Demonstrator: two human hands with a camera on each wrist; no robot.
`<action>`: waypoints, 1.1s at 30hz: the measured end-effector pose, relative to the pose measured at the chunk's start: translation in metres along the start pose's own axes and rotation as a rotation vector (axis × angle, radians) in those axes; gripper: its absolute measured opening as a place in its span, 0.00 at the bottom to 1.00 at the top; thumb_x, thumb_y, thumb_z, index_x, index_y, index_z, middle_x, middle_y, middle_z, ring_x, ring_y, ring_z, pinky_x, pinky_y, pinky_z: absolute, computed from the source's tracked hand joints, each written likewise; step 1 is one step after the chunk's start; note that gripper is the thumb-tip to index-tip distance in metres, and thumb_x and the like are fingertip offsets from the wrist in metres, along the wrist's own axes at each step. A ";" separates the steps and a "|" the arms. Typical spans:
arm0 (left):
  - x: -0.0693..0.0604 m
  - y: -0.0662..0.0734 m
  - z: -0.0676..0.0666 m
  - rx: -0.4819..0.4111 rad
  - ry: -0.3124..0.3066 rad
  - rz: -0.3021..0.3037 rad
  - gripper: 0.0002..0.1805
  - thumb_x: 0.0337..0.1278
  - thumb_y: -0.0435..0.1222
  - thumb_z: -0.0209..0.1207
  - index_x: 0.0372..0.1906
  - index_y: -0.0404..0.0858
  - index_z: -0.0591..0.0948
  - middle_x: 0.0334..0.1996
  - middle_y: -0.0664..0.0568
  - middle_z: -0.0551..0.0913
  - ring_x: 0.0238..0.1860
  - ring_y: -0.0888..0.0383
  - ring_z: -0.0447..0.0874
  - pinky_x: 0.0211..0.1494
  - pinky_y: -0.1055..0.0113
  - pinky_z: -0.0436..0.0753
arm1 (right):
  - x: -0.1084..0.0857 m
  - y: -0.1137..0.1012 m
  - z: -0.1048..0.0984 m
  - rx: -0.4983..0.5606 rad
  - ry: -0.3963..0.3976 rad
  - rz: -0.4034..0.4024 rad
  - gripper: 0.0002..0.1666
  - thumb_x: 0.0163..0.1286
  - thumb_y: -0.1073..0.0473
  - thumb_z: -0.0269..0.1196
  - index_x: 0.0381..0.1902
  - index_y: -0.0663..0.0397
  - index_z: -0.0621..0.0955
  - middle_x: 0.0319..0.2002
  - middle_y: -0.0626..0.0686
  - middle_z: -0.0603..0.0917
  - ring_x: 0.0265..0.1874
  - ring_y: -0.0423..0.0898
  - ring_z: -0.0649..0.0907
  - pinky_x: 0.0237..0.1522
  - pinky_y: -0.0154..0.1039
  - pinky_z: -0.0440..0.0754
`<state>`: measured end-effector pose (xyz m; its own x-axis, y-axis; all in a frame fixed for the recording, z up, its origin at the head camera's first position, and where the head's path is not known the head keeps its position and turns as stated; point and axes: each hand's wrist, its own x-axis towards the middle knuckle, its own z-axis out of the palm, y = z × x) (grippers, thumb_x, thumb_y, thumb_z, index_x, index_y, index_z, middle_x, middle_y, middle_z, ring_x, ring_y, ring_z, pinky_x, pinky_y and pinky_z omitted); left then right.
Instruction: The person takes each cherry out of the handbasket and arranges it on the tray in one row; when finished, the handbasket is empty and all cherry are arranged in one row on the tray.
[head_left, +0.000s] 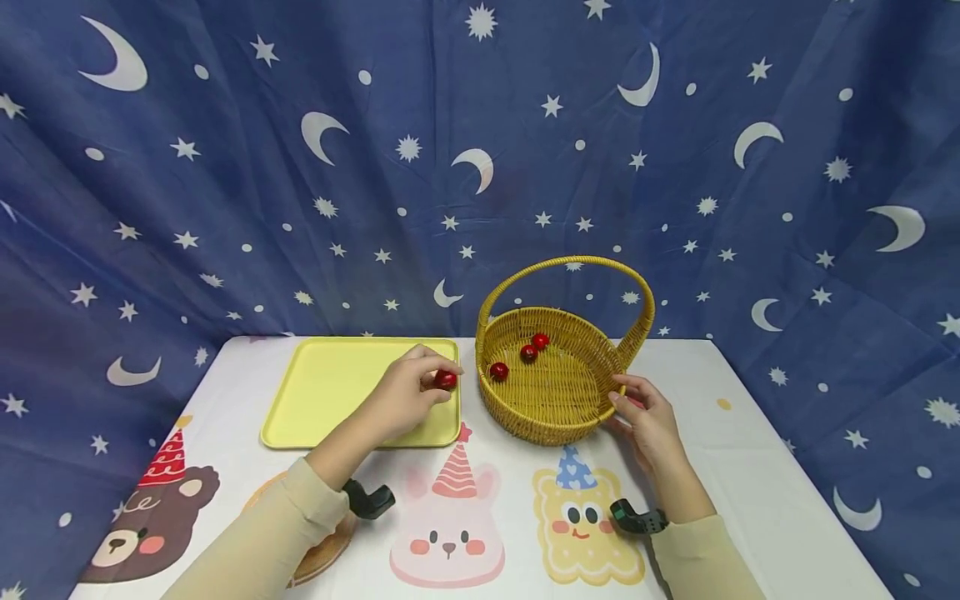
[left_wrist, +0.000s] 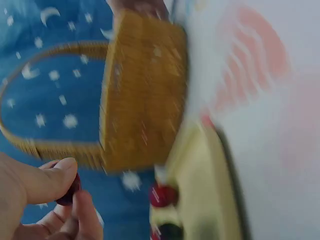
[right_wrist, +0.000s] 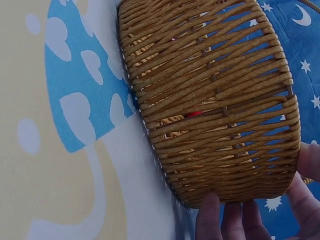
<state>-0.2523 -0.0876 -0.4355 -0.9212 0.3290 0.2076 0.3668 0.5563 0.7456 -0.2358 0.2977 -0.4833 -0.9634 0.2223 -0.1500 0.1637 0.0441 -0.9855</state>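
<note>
My left hand (head_left: 408, 392) pinches a small, shiny red round fruit (head_left: 446, 380) between thumb and fingers, above the right edge of the yellow tray (head_left: 330, 392). In the left wrist view the held fruit (left_wrist: 70, 192) looks dark and is partly covered by the fingertips. Two more red fruits (left_wrist: 163, 195) show by the tray there; the head view does not show them. A wicker basket (head_left: 555, 425) with a tall handle stands right of the tray, holding three red fruits (head_left: 528, 353). My right hand (head_left: 651, 417) grips its right rim, fingers (right_wrist: 207, 220) against the outside wall.
A white tablecloth (head_left: 720, 467) printed with cartoon animals covers the table. A dark blue curtain (head_left: 480, 225) with moons and stars hangs right behind the tray and basket. The basket's arched handle (head_left: 566, 260) rises above its rim.
</note>
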 end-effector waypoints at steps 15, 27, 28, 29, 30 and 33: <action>0.008 -0.093 -0.021 0.230 -0.014 -0.229 0.15 0.62 0.30 0.73 0.52 0.40 0.86 0.46 0.41 0.83 0.45 0.47 0.80 0.52 0.51 0.79 | 0.000 -0.001 0.000 -0.008 0.011 -0.005 0.26 0.81 0.62 0.62 0.73 0.57 0.73 0.54 0.47 0.76 0.50 0.39 0.82 0.47 0.34 0.88; 0.011 -0.101 -0.018 0.234 -0.035 -0.241 0.18 0.63 0.33 0.73 0.57 0.41 0.86 0.50 0.38 0.83 0.50 0.43 0.83 0.58 0.45 0.81 | -0.002 -0.002 0.001 -0.008 0.007 -0.009 0.25 0.80 0.62 0.63 0.71 0.56 0.75 0.54 0.47 0.76 0.51 0.41 0.82 0.48 0.36 0.88; 0.011 -0.101 -0.018 0.234 -0.036 -0.238 0.19 0.63 0.33 0.73 0.58 0.41 0.86 0.50 0.37 0.83 0.51 0.42 0.83 0.58 0.45 0.81 | -0.002 -0.002 0.001 -0.005 0.004 -0.008 0.25 0.81 0.62 0.63 0.71 0.57 0.75 0.54 0.48 0.76 0.51 0.41 0.82 0.48 0.35 0.88; 0.010 -0.100 -0.018 0.235 -0.036 -0.236 0.20 0.63 0.33 0.73 0.59 0.40 0.86 0.51 0.37 0.83 0.51 0.42 0.83 0.59 0.44 0.81 | -0.001 -0.002 0.001 -0.002 0.003 -0.007 0.25 0.81 0.62 0.63 0.71 0.57 0.74 0.54 0.48 0.76 0.51 0.41 0.82 0.48 0.35 0.88; 0.010 -0.100 -0.019 0.237 -0.036 -0.233 0.21 0.63 0.33 0.73 0.60 0.40 0.86 0.51 0.37 0.83 0.52 0.41 0.83 0.60 0.44 0.81 | -0.001 -0.002 0.001 0.001 0.002 -0.006 0.25 0.81 0.62 0.63 0.72 0.58 0.74 0.54 0.48 0.76 0.50 0.41 0.82 0.48 0.35 0.88; 0.008 -0.096 -0.020 0.241 -0.034 -0.240 0.23 0.64 0.34 0.72 0.63 0.41 0.85 0.54 0.36 0.81 0.54 0.41 0.83 0.61 0.43 0.81 | -0.001 -0.001 0.000 -0.003 0.001 0.000 0.26 0.81 0.62 0.62 0.73 0.58 0.73 0.55 0.49 0.75 0.51 0.41 0.81 0.48 0.34 0.88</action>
<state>-0.2978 -0.1536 -0.4926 -0.9817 0.1894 0.0204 0.1637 0.7839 0.5989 -0.2354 0.2976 -0.4818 -0.9631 0.2236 -0.1496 0.1640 0.0469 -0.9854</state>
